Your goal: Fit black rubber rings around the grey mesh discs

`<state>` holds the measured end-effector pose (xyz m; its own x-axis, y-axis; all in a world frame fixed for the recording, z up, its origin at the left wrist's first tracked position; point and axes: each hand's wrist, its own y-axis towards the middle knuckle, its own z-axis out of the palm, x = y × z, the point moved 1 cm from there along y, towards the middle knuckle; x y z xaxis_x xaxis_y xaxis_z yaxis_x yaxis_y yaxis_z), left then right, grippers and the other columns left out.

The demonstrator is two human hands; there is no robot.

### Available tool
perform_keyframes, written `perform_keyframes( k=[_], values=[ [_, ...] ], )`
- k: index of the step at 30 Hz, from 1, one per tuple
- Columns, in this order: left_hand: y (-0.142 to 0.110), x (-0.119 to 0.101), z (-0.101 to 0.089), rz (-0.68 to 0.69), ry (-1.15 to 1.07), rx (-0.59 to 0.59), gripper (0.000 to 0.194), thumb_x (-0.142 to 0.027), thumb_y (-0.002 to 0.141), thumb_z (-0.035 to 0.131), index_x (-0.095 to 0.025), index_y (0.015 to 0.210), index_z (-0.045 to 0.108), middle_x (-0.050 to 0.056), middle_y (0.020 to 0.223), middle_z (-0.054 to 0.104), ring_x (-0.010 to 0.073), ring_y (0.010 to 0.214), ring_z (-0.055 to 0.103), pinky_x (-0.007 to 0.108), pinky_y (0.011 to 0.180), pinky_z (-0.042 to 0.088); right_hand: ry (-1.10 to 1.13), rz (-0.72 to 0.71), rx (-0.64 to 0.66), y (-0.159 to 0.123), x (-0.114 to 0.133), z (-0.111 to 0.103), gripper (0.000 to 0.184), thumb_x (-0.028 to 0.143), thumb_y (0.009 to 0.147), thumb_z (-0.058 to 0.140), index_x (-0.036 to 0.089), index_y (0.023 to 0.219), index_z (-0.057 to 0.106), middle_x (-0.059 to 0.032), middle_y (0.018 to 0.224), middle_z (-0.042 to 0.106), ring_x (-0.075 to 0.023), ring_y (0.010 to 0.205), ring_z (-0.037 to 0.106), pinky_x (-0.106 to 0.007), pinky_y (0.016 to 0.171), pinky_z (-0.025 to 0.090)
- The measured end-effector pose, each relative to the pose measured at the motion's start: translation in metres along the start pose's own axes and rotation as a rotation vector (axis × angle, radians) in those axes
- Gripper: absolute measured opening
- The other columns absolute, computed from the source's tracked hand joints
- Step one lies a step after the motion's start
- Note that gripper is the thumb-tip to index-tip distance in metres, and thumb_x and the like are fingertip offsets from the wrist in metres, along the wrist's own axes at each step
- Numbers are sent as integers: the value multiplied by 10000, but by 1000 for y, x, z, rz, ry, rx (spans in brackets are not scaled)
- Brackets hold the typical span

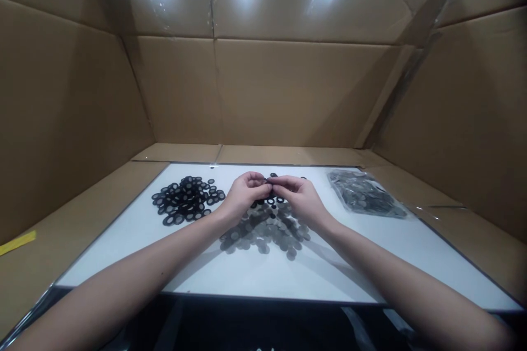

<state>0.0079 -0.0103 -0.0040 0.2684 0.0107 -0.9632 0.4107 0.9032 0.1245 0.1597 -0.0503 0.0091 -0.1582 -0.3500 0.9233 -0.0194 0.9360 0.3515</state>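
Note:
My left hand (247, 191) and my right hand (297, 193) meet above the middle of the white board. Both pinch a small black ring (268, 180) between their fingertips; most of it is hidden by the fingers. Beneath and behind the hands lie several loose black rings (280, 200), partly covered. Closer to me spreads a pile of thin grey discs (267, 230), some overlapping. Left of my left hand is a heap of black rings with grey centres (187, 200).
A clear plastic bag (364, 194) full of grey discs lies at the right of the white board (123, 252). Tall cardboard walls (288, 93) stand at the back and both sides. Yellow tape (18, 242) sticks to the cardboard at far left.

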Motion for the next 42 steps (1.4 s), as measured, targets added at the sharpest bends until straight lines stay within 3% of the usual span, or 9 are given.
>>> perform_keyframes(
  k=[6,17,24,32,36,42],
  values=[
    [1,-1,-1,17,-1,-10,359,-260,649,740,-144,903,514,29,783,618,132,743,632,297,783,497,65,102,-9,0,1,-1,244,285,728,626,159,929,682,-64,897,693,-182,816,627,-323,772,486],
    [2,0,-1,98,71,-65,321,-244,641,736,-153,818,484,14,766,602,116,717,605,260,728,492,-18,27,-24,-3,3,2,231,285,748,615,146,925,669,-66,898,690,-179,806,631,-306,753,494],
    [3,-1,0,-33,15,-1,333,-262,657,737,-142,872,513,47,794,636,159,768,647,345,830,491,-3,12,-56,0,-1,-3,241,305,756,612,164,947,659,-62,926,684,-180,831,629,-312,778,488],
    [3,-2,-3,-52,-27,-2,311,-282,663,739,-133,873,565,59,845,642,153,804,644,356,874,489,-10,19,-17,0,-1,-2,248,301,750,623,162,951,664,-62,918,689,-187,853,633,-321,796,492],
    [0,-4,-4,-62,-47,33,275,-283,698,709,-122,890,597,75,878,647,162,831,646,360,893,487,-102,-44,-6,-1,0,-3,257,281,752,626,184,988,662,-62,953,686,-192,864,636,-334,808,497],
    [-2,-10,-5,-69,-82,59,235,-261,734,675,-111,907,625,93,913,656,172,845,650,374,903,490,-354,-261,0,-1,2,-8,256,308,801,588,215,1031,650,-65,947,660,-183,830,622,-325,765,502]
  ],
)
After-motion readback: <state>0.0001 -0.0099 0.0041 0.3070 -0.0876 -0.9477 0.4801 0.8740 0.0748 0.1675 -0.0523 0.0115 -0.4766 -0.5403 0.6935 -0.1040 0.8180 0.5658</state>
